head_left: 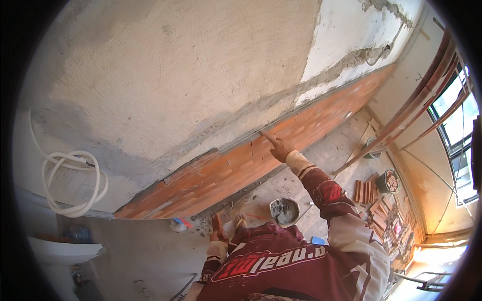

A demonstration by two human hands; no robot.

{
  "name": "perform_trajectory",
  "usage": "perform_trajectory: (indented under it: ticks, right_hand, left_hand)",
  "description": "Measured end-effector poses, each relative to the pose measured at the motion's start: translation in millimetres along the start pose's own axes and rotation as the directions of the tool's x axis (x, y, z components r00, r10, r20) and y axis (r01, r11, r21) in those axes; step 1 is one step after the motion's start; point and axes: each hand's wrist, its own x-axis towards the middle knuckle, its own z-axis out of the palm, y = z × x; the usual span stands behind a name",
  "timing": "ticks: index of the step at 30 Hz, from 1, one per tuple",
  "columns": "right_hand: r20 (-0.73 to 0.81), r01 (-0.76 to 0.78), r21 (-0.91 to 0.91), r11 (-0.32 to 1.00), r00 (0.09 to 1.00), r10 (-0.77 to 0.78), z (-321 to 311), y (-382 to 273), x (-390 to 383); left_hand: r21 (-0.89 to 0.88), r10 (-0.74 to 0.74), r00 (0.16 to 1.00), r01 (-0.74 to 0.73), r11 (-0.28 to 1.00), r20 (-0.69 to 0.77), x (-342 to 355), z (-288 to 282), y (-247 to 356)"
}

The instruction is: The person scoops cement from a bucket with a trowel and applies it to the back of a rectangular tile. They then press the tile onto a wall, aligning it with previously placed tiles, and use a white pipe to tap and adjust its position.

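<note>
My right hand (278, 147) is raised against the terracotta brick-tile band (331, 116), index finger extended and touching near its upper edge, the other fingers partly curled, holding nothing. Rough plaster (191, 65) lies above the band, with a grey mortar strip along the joint. My left hand (218, 232) is low by my body, apparently closed on a narrow reddish piece too small to make out. Near my feet sits a bucket of grey mortar (284, 211).
Coiled white hose (75, 184) hangs at the left, above a white basin (63, 250). Stacked terracotta pieces (366, 191) and a dark bucket (387, 181) stand on the floor at right. Long rusty poles (411, 108) lean near the window. A blue-and-red object (179, 223) lies at the wall's foot.
</note>
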Motion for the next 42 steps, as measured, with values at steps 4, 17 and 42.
perform_trajectory:
  ticks: [4, 17, 42]
  right_hand:
    - [-0.007, -0.040, -0.073, 0.997, 0.999, 0.039, -13.7, 16.7, 1.8]
    - [-0.114, -0.177, -0.114, 0.978, 0.980, 0.164, -45.1, 103.0, 20.8]
    - [-0.014, -0.263, 0.194, 0.945, 0.962, 0.271, 20.1, -20.8, 28.3]
  left_hand:
    - [0.025, 0.031, 0.992, -0.034, 0.999, 0.119, 20.4, -31.8, -24.5]
    - [0.137, 0.050, 0.993, -0.065, 0.988, 0.104, 17.2, -42.6, -50.0]
    - [0.150, 0.019, 1.000, -0.021, 0.988, 0.017, 6.0, -23.8, -19.7]
